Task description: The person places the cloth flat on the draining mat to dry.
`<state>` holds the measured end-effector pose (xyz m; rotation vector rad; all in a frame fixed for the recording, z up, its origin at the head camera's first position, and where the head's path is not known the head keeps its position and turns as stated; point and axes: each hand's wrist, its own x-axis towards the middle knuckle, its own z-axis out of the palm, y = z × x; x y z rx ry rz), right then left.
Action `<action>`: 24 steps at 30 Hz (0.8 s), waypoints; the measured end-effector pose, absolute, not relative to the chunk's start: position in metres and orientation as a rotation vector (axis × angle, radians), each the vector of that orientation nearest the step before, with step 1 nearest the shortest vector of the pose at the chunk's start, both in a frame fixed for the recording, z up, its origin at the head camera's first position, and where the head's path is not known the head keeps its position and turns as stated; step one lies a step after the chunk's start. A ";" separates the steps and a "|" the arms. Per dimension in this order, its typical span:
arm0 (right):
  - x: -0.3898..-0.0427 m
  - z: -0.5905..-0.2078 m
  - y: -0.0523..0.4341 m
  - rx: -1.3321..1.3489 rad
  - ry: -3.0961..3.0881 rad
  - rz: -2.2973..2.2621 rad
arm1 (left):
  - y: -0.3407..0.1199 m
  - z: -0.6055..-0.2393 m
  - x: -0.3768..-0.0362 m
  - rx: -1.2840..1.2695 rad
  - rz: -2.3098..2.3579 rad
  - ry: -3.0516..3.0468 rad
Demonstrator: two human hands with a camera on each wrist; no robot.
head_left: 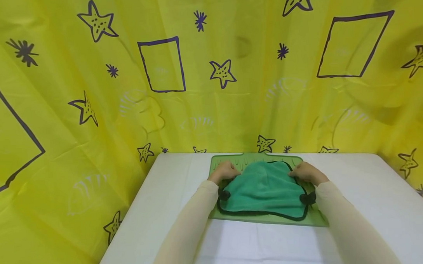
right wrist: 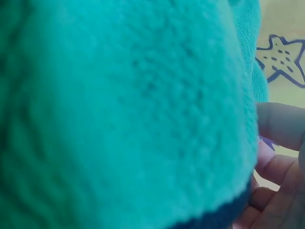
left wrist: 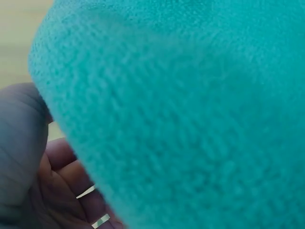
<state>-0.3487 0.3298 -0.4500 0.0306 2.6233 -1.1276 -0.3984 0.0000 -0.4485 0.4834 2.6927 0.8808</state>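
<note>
A teal-green fleecy cloth [head_left: 266, 188] with dark edging is spread between my two hands, over a light-green mat [head_left: 267, 219]. At the cloth's left side, my left hand [head_left: 225, 172] pinches the edge; the left wrist view shows its thumb [left wrist: 21, 138] at the edge and the fingers partly behind the cloth. Across from it, my right hand [head_left: 308, 173] pinches the right edge, and the right wrist view shows its fingertips [right wrist: 281, 124] against the fleece. The cloth's middle sags in soft folds and hides most of the mat.
The mat has a raised ribbed pattern near its back edge and lies on a white table [head_left: 178, 179]. A yellow curtain [head_left: 196, 109] printed with stars and squares hangs behind and to both sides. Small black devices [head_left: 307, 198] sit near my wrists.
</note>
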 end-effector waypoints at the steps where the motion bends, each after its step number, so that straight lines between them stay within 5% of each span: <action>1: -0.348 -0.450 0.331 0.028 2.607 -1.156 | 0.000 -0.448 -0.398 0.482 0.872 2.698; 24: -0.340 -0.451 0.350 0.060 2.363 -1.509 | -0.014 -0.435 -0.375 0.229 1.256 3.000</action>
